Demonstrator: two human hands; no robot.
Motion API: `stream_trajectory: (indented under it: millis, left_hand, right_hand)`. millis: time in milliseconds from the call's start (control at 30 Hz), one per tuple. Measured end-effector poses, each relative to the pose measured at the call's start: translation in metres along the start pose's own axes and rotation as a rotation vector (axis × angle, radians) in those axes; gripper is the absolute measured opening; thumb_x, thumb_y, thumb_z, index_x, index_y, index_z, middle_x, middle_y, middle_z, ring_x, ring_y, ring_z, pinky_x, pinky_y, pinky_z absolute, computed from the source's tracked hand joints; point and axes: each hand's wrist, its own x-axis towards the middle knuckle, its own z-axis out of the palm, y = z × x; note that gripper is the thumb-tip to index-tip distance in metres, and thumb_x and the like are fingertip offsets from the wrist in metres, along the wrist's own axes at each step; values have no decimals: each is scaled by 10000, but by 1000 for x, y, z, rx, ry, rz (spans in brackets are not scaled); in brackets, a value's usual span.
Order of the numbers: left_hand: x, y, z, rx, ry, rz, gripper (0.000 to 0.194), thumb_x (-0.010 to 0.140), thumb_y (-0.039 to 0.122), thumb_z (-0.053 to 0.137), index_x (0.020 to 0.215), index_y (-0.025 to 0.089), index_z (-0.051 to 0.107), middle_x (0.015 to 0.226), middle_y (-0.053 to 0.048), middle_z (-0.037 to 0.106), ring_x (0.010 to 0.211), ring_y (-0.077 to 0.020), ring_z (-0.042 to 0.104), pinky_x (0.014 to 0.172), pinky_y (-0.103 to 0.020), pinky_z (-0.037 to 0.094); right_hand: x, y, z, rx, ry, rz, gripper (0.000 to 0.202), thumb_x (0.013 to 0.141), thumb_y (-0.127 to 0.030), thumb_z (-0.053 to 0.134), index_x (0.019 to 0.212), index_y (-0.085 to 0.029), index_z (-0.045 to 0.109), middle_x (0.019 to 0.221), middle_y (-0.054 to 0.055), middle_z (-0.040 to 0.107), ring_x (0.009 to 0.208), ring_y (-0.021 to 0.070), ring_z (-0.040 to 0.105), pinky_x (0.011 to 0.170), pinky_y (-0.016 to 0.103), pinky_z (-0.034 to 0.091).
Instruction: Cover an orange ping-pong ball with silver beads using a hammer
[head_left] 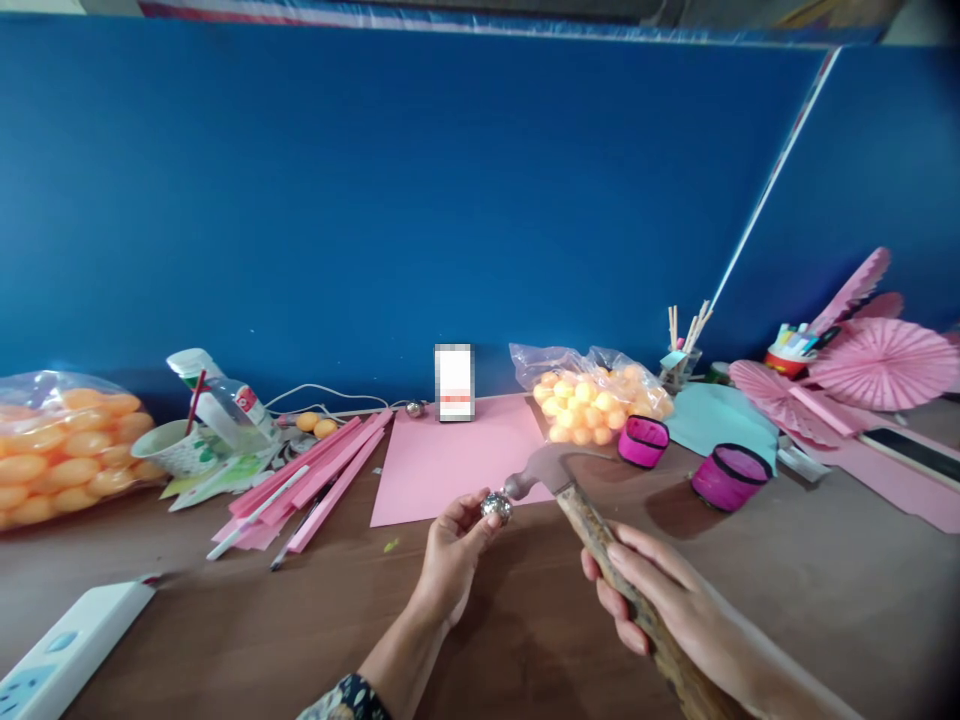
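Between the thumb and fingers of my left hand [456,555] is a small shiny silver ball [496,507]. My right hand [656,590] wraps round the wooden handle of a claw hammer [592,525]. The hammer's round striking face is right beside the ball; whether they touch I cannot tell. Under and behind the hammer head lies a sheet of pink paper [457,455] on the brown table [525,640]. A second silver ball [415,408] rests at the back left corner of that sheet.
A bag of orange balls [585,400] and two magenta mesh rings [731,477] lie to the right, near pink paper fans [885,365]. Leftward are pink paper strips [315,475], a paper cup [172,447], another bag of orange balls [67,450] and a power strip [71,650]. A blue wall [375,200] stands behind.
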Motion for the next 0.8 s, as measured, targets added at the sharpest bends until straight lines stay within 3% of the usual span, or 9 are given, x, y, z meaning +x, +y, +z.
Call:
stream_trajectory:
  millis: [133,267,333,400,567,700,800]
  left_hand:
    - [1,1,-2,-52,-45,17,316,634,196,730,918,149,601,863,-52,674,791,-135,622,764,-258,469]
    - [0,0,-3,-58,-60,20,262,654,180,715,876,153,578,861,-42,656,800,-132,614,779,-270,472]
    - [0,-1,-3,-51,-64,29,258,656,178,714,869,156,571,841,-33,651,763,-121,612,743,-250,476]
    - [1,-1,-3,-43,-71,36,263,658,179,712,877,161,567,822,-24,647,724,-112,610,703,-234,478]
    - [2,0,-3,-76,-90,13,334,678,166,696,986,183,566,920,-37,653,816,-125,614,778,-260,475]
    - [3,-1,-2,-135,-138,-24,451,704,158,673,1134,185,540,1040,-72,637,933,-151,597,891,-311,436]
    - [2,-2,-3,-154,-168,-30,426,732,173,648,1147,173,548,1025,-75,646,938,-151,596,910,-316,425]
  right_hand:
    - [1,5,-14,-207,98,-111,323,885,-453,358,967,-174,498,677,-9,500,487,85,448,449,214,367]
    - [3,25,-39,-576,274,-200,379,875,-427,391,1171,-194,441,715,16,580,557,140,537,542,266,455]
    - [5,39,-56,-749,348,-268,399,869,-392,414,1225,-213,423,961,75,623,829,203,601,738,312,480]
    - [8,54,-74,-914,409,-331,391,870,-362,405,1235,-225,424,1171,95,561,1055,235,536,881,340,433]
    - [12,74,-106,-1260,511,-319,405,853,-335,390,1242,-232,444,1165,85,577,947,233,611,753,317,511]
    - [12,76,-115,-1453,561,-364,411,847,-333,399,1236,-225,470,1085,85,613,853,222,643,646,284,527]
    - [12,78,-119,-1505,547,-398,401,853,-326,397,1229,-211,478,1035,83,622,837,210,642,646,276,522]
